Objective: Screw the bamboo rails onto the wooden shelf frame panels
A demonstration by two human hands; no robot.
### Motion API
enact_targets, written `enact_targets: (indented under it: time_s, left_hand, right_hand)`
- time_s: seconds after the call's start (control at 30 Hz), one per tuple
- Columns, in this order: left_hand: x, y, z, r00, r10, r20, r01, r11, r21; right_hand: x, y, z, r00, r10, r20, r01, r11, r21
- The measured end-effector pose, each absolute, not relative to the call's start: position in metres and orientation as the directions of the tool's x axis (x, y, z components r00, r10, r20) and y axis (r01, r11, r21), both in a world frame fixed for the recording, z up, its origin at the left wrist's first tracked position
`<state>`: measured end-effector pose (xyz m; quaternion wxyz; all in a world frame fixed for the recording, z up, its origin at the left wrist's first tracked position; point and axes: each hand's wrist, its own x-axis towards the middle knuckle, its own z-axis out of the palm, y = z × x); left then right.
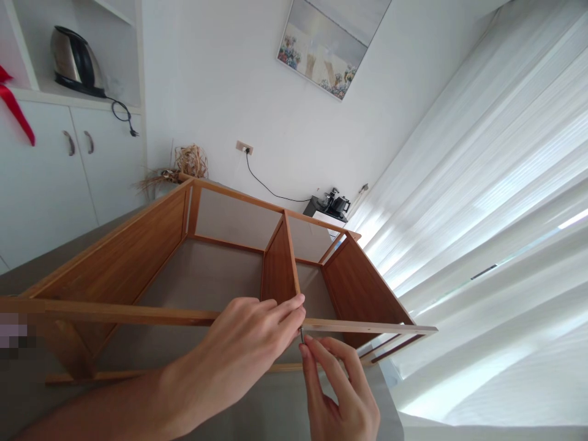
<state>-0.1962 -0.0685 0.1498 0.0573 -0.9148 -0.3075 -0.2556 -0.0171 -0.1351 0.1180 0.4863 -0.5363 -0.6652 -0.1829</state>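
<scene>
Near the tabletop's (271, 416) right edge, the left hand (257, 331) curls over the wooden frame's (138, 251) front rail (376, 327), grip unclear; the right hand (344, 386) pinches a metal pin (302, 335) there, seemingly inserting it, which calls for straight alignment.

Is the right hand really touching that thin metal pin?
Touching: the head view shows the right hand with the thin metal pin's lower end pinched between its fingertips.

Slim metal piece (302, 335) too small to identify, framed picture (331, 49) cropped above, red ribbon (17, 112) cropped left
</scene>
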Motion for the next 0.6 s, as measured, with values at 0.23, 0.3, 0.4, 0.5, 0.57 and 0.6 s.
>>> enact_targets:
  time_s: [0.23,0.3,0.4,0.5,0.57,0.6]
  left_hand:
    - [-0.197,-0.068,0.156,0.676,0.54,0.501,0.589,-0.805,0.074]
    - [-0.198,-0.068,0.155,0.66,0.545,0.517,0.592,-0.801,0.089]
    - [-0.197,-0.068,0.153,0.644,0.539,0.542,0.599,-0.797,0.081]
    - [-0.196,-0.068,0.152,0.644,0.535,0.547,0.603,-0.795,0.067]
    - [-0.195,-0.068,0.152,0.642,0.536,0.548,0.606,-0.793,0.067]
    - [-0.195,-0.067,0.153,0.639,0.537,0.55,0.607,-0.792,0.068]
  right_hand:
    - [-0.023,-0.135,0.116,0.128,0.643,0.755,0.775,0.41,-0.481]
    - [-0.024,-0.135,0.115,0.151,0.658,0.738,0.76,0.401,-0.512]
    - [-0.026,-0.135,0.113,0.166,0.661,0.732,0.748,0.398,-0.53]
    - [-0.026,-0.135,0.11,0.159,0.652,0.741,0.736,0.422,-0.529]
    - [-0.025,-0.135,0.107,0.149,0.648,0.747,0.736,0.432,-0.521]
    - [-0.024,-0.135,0.106,0.144,0.647,0.748,0.739,0.432,-0.516]
